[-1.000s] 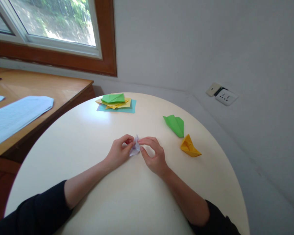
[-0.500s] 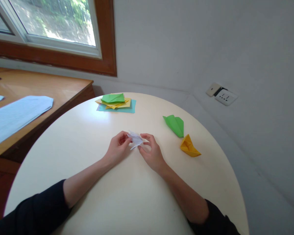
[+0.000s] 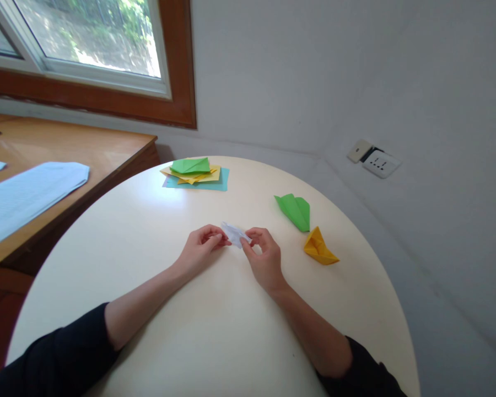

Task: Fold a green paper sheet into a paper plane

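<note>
Over the middle of the round white table (image 3: 215, 342), a small piece of folded white paper (image 3: 234, 234) is between my two hands. My right hand (image 3: 265, 256) pinches its right end, thumb on the near side and fingers curled behind. My left hand (image 3: 202, 242) is closed at the paper's left edge, its fingertips touching it; part of that grip is hidden. To the right of my right hand lies a folded green paper piece (image 3: 295, 212). A yellow paper boat (image 3: 319, 248) sits just nearer than the green piece.
At the table's far edge is a stack of coloured papers, with a green folded piece (image 3: 190, 165) above yellow ones and a blue sheet (image 3: 219, 184). A wooden desk (image 3: 86, 140) on the left bears a pale blue cloth-like item (image 3: 37, 196). A wall socket (image 3: 381, 164) is at right.
The white paper has shifted slightly right and turned, looking flatter. My right hand has moved a little right with it, its thumb now on the paper's face. My left thumb has come off the paper.
</note>
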Demonstrator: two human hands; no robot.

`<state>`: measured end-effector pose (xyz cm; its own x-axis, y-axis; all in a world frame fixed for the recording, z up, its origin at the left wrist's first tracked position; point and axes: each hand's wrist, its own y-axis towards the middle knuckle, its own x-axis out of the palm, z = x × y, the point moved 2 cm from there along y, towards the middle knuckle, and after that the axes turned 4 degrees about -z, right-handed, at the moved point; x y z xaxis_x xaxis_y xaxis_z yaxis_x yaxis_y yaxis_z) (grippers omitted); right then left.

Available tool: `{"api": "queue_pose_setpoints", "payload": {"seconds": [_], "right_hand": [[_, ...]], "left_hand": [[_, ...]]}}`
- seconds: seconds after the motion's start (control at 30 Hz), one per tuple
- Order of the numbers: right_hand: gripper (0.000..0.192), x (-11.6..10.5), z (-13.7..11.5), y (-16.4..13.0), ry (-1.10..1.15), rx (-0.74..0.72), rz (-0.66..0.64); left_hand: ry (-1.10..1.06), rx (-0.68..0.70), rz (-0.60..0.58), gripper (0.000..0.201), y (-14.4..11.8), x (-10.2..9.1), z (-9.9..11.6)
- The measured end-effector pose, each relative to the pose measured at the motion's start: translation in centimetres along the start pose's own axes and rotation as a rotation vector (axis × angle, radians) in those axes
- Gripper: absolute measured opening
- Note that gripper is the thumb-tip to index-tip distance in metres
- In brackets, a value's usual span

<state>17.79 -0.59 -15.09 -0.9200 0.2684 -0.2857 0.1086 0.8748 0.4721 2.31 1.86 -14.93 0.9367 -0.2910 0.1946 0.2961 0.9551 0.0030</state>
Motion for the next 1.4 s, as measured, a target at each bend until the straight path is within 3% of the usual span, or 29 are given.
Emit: {"api": "queue_pose_setpoints", "payload": {"seconds": [0.17, 0.3, 0.5, 0.77, 1.17, 1.4], "right_hand": [[0.008, 0.0, 0.1, -0.1, -0.009, -0.025, 0.021], [0.008, 0.1, -0.1, -0.1, -0.024, -0.087, -0.022], [0.012, -0.2, -1.2, 0.0, -0.014, -0.259, -0.127], [0.019, -0.1, -1.3, 0.0, -0.024, -0.279, -0.146], [0.019, 0.1, -1.7, -0.1, -0.096, -0.361, -0.185], [0.016, 0.3, -0.8, -0.1, -0.043, -0.183, -0.136]], "left_hand": [[0.232, -0.006, -0.101, 0.025, -0.2, 0.4, 0.2], [0.276, 0.018, -0.165, 0.024, -0.4, 0.7, 0.3], [0.237, 0.031, -0.154, 0.028, -0.1, 0.6, 0.1], [0.197, -0.003, -0.098, 0.029, -0.3, 0.5, 0.5], [0.122, 0.077, -0.186, 0.035, -0.3, 0.7, 0.4], [0.172, 0.107, -0.175, 0.03, -0.3, 0.6, 0.2]]}}
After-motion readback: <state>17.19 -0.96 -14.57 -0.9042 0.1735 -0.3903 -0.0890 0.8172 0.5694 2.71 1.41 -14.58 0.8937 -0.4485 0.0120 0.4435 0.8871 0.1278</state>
